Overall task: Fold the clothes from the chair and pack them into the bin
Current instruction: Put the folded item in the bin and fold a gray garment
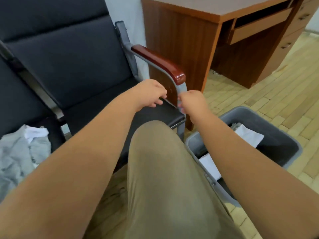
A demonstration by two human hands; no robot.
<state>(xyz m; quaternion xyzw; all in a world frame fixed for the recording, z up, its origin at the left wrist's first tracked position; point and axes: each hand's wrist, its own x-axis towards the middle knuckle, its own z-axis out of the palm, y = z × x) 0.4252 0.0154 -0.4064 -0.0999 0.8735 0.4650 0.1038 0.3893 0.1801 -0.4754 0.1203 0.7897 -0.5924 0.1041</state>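
Two hands hover over the chair [89,90], left hand [151,94] slack and empty, right hand [193,102] curled, grip unclear from blur; limp, light clothes pile [19,156] lies far left, I'd pinch a hem; bin [283,135] at right.

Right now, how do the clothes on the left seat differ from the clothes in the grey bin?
The seat clothes lie crumpled in a heap; the bin clothes look flat and folded. The seat clothes are mostly grey with some white; the bin clothes show mainly white. The seat clothes rest on a dark chair; the bin clothes sit inside the grey bin. Both include white fabric.
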